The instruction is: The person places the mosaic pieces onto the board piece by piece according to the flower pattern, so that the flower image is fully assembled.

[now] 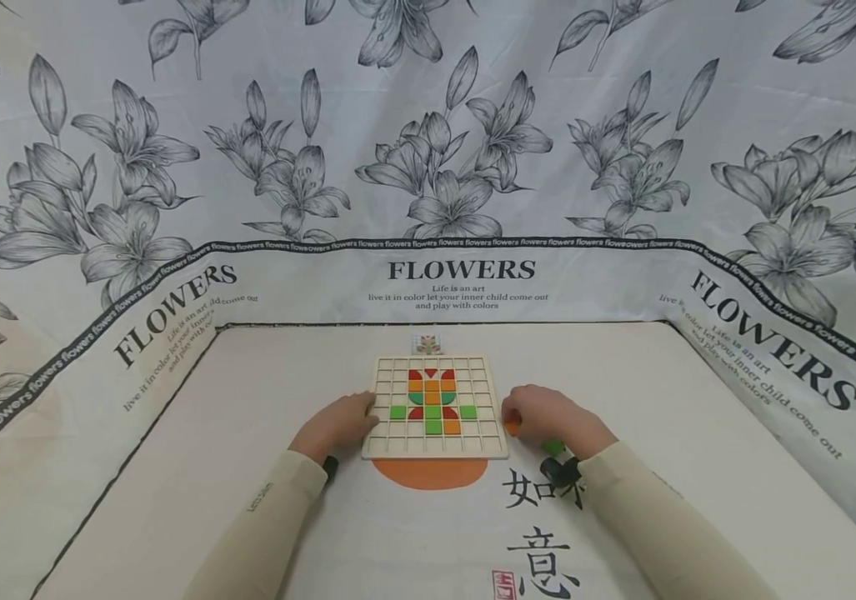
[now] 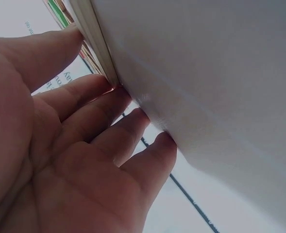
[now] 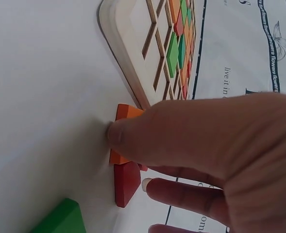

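Note:
A square wooden grid board point(image 1: 500, 451) lies mid-table, with red, orange, green and teal tiles set in its middle squares. Against its left side rests my left hand point(image 1: 337, 423); in the left wrist view the thumb point(image 2: 50, 51) and fingertips touch the board's edge point(image 2: 96, 41). Just right of the board, my right hand point(image 1: 555, 415) pinches an orange tile point(image 3: 126, 112) at table level. Directly beside that tile in the right wrist view is a red tile point(image 3: 126, 184). A green tile point(image 3: 62, 218) lies nearer the wrist, and the hand hides part of this group.
A small pattern card point(image 1: 426, 343) lies beyond the board's far edge. The pale tablecloth point(image 1: 623, 358) bears an orange printed disc point(image 1: 431, 473) and black characters point(image 1: 540, 567). Flower-printed fabric point(image 1: 450, 167) encloses the table at the back and both sides.

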A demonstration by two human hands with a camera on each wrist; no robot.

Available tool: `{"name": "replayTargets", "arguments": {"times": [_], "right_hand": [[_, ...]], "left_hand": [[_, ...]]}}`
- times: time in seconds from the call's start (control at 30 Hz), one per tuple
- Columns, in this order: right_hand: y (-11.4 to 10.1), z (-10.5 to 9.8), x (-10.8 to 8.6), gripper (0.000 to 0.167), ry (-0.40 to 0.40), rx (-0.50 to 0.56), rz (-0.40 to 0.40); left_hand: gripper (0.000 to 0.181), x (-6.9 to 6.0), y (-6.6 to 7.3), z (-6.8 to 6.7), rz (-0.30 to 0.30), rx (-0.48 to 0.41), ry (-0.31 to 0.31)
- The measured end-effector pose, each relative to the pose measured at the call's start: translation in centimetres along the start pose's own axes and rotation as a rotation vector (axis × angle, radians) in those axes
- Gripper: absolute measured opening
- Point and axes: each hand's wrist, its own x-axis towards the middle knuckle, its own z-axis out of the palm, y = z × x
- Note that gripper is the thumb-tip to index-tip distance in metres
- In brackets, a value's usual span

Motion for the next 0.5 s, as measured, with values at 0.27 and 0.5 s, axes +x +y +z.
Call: {"name": "replayTargets", "arguments": {"times": [0.27,0.5], "right_hand": [[0.11,0.05,-0.07,0.016,-0.011,-0.004,-0.004],[0.29,0.17,-0.08,0.018,-0.004,-0.036,-0.022]], "left_hand": [[0.058,0.21,-0.23,0.16,0.007,0.009,0.005],[0.058,0.24,-0.29,0.18,0.008,0.003,0.003]]}}
